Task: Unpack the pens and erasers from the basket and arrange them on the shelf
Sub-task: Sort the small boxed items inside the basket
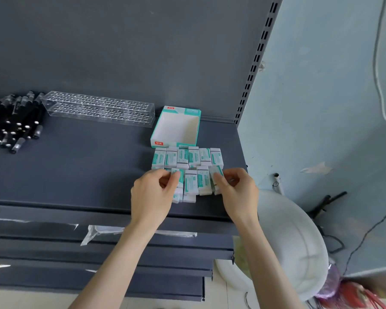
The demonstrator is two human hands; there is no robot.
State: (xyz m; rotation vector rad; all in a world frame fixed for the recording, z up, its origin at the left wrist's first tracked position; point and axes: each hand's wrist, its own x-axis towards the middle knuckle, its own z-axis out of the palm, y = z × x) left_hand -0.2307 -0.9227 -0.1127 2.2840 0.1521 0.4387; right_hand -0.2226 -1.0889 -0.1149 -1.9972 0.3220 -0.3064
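Several white and teal wrapped erasers [187, 158] lie in two rows on the grey shelf [76, 170], just in front of an empty teal and white eraser box [176, 127]. My left hand [153, 196] pinches an eraser [179, 176] at the left end of the near row. My right hand [237, 189] pinches another eraser [216, 172] at the right end of that row. A heap of black pens [11, 121] lies at the far left of the shelf, beside a clear pen rack [98, 108] with many holes.
The shelf's right edge runs close to my right hand, under the slotted upright [254, 63]. A white basket [296, 246] sits on the floor below right. Lower shelves with a plastic wrapper [103, 231] lie beneath. Cables hang along the blue wall.
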